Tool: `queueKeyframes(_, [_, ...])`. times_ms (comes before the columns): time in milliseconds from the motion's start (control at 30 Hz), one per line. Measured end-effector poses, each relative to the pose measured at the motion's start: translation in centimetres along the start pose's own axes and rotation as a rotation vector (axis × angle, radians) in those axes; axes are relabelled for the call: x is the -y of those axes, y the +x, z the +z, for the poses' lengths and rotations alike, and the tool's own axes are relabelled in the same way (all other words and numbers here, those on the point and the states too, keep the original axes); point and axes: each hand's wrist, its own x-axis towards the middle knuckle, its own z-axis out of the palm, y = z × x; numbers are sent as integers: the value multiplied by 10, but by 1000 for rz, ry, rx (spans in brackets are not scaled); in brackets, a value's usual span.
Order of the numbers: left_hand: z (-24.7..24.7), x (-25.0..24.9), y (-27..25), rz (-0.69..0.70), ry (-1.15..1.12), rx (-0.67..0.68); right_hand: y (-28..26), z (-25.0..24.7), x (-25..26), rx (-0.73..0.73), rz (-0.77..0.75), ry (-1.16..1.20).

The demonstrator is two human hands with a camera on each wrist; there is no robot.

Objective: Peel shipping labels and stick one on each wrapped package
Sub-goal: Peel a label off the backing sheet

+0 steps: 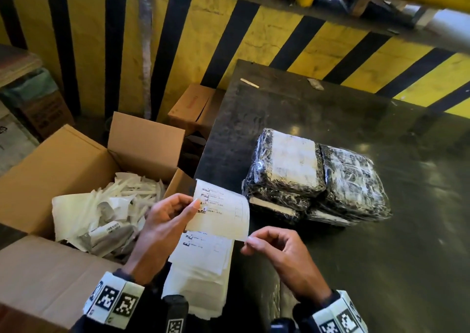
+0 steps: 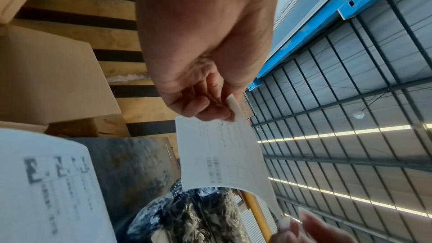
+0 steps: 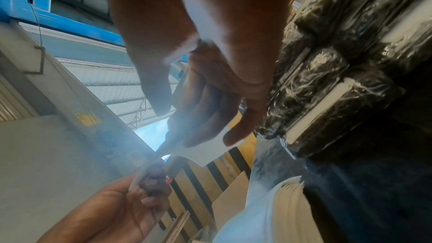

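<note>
Head view shows the left hand pinching a printed label by its left edge, while the right hand pinches the lower right corner, apparently peeling it. Wrapped packages sit stacked on the counter; one already carries a label, so labelling looks partly done, with more packages left.

The head camera looks steeply down from above and behind both hands onto the table. Each wrist camera sits close beneath its own hand, looking up along the fingers toward the roof. All three views share the label pinched at the fingertips and the packages just beyond.
</note>
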Motion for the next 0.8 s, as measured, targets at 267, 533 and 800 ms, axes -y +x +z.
queueKeyframes(267, [30,-2,-13,2,32,-24,-17,-26,-6,61,16,45])
queueKeyframes(533, [85,3,-36,34,167,-101,-48,-72,-3,115,-69,123])
queueKeyframes(800, [149,6,-74,257,518,-171,-71,-107,-7,143,-177,126])
